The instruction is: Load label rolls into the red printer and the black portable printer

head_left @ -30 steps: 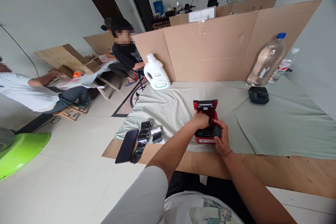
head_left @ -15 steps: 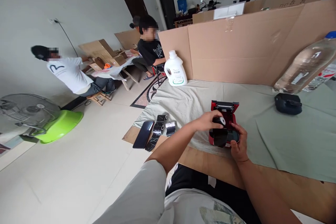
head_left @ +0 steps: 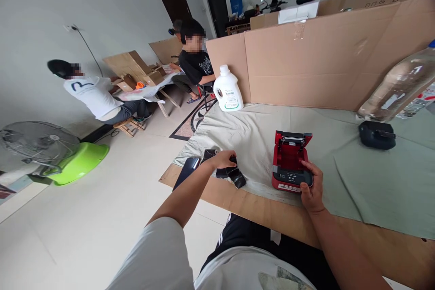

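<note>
My right hand grips the right side of a small red and black label printer. Its lid stands up and its red inner bay shows no roll. Over to the left, my left hand has its fingers closed on a black paper roll, whose loose strip trails onto the cloth. Close behind that hand is another black roll, partly covered by it. A dark phone lies at the table's left edge, half hidden under my left forearm.
A white detergent jug stands before a cardboard wall at the back. Large plastic bottles and a black case sit at the right. A fan is on the floor; several people sit at another table.
My left hand has lifted the black roll out of the printer's bay and carried it left to beside the other rolls. My right hand stays on the printer.
</note>
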`<action>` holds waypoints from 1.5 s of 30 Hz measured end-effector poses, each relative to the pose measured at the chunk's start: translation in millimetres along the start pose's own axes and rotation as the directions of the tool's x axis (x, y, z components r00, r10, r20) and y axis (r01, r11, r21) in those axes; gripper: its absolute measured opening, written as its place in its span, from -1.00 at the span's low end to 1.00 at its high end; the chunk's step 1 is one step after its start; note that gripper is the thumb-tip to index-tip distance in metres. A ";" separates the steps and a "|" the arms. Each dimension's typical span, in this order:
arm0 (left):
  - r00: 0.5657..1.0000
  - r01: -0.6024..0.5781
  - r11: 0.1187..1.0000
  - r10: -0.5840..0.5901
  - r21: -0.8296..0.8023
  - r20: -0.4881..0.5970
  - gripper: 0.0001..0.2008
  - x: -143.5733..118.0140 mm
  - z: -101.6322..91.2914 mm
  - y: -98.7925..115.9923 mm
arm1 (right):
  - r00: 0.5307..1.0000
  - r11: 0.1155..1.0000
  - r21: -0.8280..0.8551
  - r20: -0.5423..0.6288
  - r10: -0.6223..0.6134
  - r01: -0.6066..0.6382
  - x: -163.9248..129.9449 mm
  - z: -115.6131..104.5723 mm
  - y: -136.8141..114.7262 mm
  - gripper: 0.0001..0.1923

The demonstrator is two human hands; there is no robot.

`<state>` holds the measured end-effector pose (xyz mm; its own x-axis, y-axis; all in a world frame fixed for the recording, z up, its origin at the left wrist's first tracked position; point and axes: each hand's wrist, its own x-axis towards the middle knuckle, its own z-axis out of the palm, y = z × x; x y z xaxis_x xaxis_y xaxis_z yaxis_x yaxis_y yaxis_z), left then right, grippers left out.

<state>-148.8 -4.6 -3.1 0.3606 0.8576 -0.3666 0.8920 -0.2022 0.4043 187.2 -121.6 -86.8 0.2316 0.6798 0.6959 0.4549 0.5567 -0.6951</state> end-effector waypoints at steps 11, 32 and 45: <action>0.993 0.015 1.000 -0.012 0.025 -0.119 -0.72 -10.6 -16.9 -24.3 | 1.000 1.000 -0.021 0.005 -0.011 0.012 0.3 -0.5 -0.4 -0.41; 0.890 -0.189 0.861 0.353 -0.472 0.288 -0.49 -53.8 -83.2 79.4 | 0.997 0.997 0.003 0.031 0.074 -0.074 3.3 -4.1 -7.1 -0.45; 0.911 -0.411 0.911 0.412 -0.025 0.002 -0.69 54.0 34.9 200.5 | 0.953 0.895 -0.333 0.049 -0.299 0.298 4.4 -8.3 -22.6 -0.41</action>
